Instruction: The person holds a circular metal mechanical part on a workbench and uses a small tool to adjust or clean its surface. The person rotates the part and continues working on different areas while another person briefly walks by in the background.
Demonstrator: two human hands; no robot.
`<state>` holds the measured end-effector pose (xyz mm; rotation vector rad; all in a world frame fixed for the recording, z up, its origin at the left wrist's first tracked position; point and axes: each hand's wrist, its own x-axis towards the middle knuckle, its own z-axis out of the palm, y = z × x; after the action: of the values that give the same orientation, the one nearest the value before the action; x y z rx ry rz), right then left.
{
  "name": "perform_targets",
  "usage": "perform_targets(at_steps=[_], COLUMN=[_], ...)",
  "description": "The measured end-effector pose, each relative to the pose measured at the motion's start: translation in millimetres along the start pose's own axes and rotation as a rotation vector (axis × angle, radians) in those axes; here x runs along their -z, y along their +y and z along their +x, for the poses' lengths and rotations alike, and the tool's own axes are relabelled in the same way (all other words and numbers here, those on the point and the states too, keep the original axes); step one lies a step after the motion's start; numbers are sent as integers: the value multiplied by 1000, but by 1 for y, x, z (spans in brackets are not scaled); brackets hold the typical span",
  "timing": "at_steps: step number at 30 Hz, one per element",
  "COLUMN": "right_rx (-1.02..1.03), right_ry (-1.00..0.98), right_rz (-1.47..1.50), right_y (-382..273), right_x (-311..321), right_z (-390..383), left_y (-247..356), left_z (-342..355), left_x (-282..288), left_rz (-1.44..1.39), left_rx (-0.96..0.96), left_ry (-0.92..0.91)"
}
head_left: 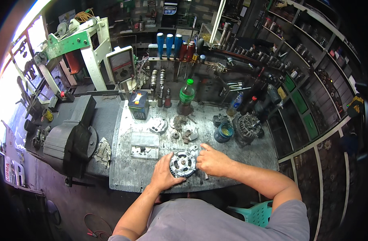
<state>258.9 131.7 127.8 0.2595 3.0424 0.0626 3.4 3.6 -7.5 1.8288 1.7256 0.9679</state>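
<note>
Out on the left, a big grey vise (67,140) sits on the bench, a crumpled rag (102,152) just beside it. Moving across, here's a dark carton (139,107) at the back, a clear plastic case (145,140) with small pieces inside nearer the front, and a pale round plate (158,124) lying behind that case. Now the action: the left hand (163,173) is clasped around the left edge of a round metal housing (183,164), which sits at the bench's front edge, between the two hands. A green-capped bottle (186,96) stands behind. The hands are apart, and the right hand (214,161) is at the housing's right side, fingers curled; whether it grips anything, I can't tell. Further right, a blue tub (223,133) stands just beside a second slotted metal housing (248,127).
</note>
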Motion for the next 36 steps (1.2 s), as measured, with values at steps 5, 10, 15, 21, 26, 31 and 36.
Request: perform_targets(at_steps=[5,10,15,21,26,31,36], right_rx=[203,233,171,13,-169,12,-234], right_ry=[6,-59,225,284,196,106,178], right_rz=[-99,-82,12,37,48,86,108], right_y=[4,9,11,4,-20,13,50], right_x=[-1,-13,-28,-42,-29,8,19], right_z=[13,26,28,24,20,13,2], left_y=[-4,3,12,16,15,3,0], left_z=[1,1,2,-3,1,12,9], left_x=[0,0,0,-7,-3,10,8], left_rz=[20,36,61,42,11,26,-3], left_rx=[-36,-31,50,62,73,31,8], left_ry=[-6,20,10,66,35,-92,-97])
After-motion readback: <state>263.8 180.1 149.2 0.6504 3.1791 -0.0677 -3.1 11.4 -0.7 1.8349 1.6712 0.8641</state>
